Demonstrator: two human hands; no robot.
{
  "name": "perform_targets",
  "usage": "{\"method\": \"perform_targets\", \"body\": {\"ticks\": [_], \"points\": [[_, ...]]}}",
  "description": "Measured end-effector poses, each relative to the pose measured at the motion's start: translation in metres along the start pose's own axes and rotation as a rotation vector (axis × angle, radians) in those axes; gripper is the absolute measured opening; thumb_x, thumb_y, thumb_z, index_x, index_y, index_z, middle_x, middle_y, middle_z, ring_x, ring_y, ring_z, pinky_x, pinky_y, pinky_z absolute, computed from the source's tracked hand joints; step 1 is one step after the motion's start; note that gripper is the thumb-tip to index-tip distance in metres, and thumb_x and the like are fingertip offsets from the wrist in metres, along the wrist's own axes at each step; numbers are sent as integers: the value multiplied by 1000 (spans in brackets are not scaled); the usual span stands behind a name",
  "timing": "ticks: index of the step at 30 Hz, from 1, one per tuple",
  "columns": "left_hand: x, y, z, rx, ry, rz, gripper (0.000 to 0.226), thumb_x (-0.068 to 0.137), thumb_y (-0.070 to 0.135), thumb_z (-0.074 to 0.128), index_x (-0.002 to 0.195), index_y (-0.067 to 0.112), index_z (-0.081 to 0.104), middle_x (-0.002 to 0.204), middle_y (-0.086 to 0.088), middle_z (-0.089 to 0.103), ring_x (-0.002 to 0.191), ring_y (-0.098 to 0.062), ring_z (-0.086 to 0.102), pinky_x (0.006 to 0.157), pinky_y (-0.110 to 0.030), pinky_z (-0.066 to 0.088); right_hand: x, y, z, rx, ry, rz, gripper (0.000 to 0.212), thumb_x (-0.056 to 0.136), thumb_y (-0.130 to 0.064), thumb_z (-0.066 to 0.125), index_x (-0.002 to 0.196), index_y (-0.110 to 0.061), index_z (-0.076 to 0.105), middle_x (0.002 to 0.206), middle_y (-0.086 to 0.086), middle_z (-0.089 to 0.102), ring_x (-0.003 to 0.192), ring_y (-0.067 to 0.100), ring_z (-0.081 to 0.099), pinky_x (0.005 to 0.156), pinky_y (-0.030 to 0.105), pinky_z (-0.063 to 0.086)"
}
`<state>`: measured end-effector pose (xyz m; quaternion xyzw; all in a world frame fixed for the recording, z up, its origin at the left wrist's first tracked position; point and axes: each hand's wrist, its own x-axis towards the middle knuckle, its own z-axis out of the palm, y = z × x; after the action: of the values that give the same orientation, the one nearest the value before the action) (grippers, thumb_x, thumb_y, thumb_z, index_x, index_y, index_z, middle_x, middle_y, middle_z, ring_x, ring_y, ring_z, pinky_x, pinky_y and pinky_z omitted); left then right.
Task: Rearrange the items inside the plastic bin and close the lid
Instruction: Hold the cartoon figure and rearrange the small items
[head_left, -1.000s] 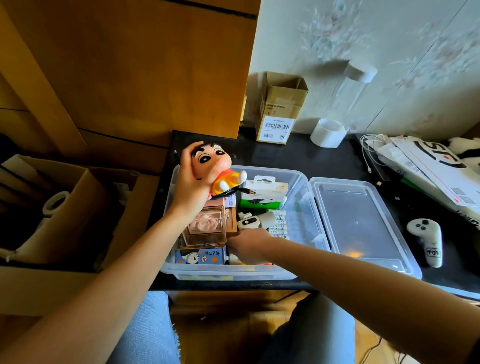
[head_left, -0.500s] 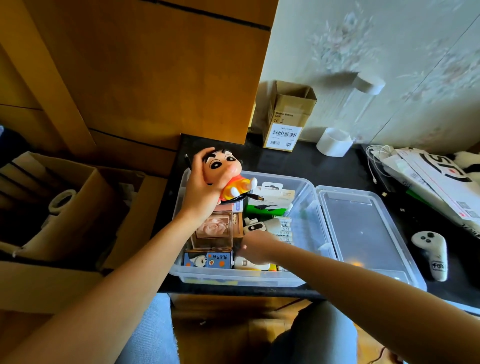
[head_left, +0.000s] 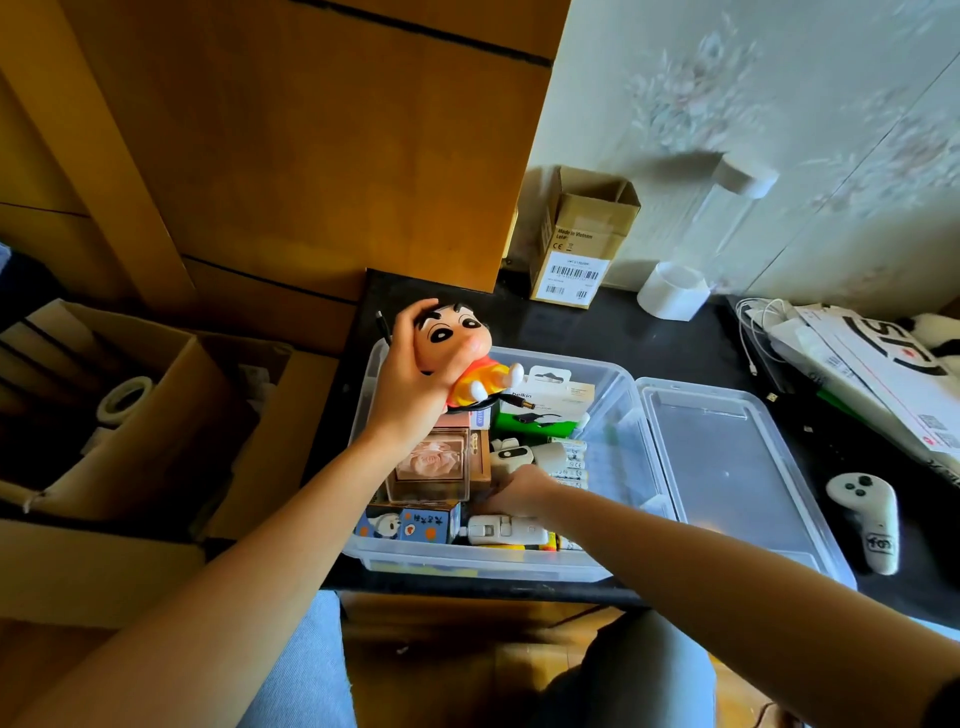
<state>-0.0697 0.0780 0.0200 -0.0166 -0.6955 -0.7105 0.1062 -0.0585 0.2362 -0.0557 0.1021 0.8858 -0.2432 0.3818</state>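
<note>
The left hand (head_left: 410, 387) grips a round-headed cartoon boy figurine in an orange shirt (head_left: 460, 353) by the back of its head, just above the upper-left corner of the clear plastic storage bin (head_left: 626, 410) at frame centre. The figurine lies tilted, its long axis running from the head at upper left to the feet at lower right, so the open space in the bin's right part lies down and to the right of it; the left hand is the one placed to set it there, I judge.

The right hand (head_left: 519, 493) reaches down among the bin's contents at its middle. Its fingers are hidden, so whether it grasps anything cannot be told.

The bin's left half is packed: a transparent cube with a pink rose inside (head_left: 434, 467), a small blue illustrated box (head_left: 415, 525) at the near wall, a white gadget (head_left: 501, 530) beside it, and a green-and-white retail package (head_left: 545, 410) at the far wall.

The clear plastic lid (head_left: 727, 467) lies flat on the black tabletop (head_left: 597, 327), touching the bin's right side, nearer the right arm. Closing looks some way off.
</note>
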Motion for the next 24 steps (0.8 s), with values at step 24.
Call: {"method": "perform_targets", "body": {"ticks": [24], "points": [[0,-3,1,-8,-4,-6,61,77,43,67,130,29,40,117,8,50,100,-5,58,68,-14,52,13,-12,12,-114,130,-212,14,72,-22,71,70,-14,59,64,-2,54,57,14,51,50,23,42]]}}
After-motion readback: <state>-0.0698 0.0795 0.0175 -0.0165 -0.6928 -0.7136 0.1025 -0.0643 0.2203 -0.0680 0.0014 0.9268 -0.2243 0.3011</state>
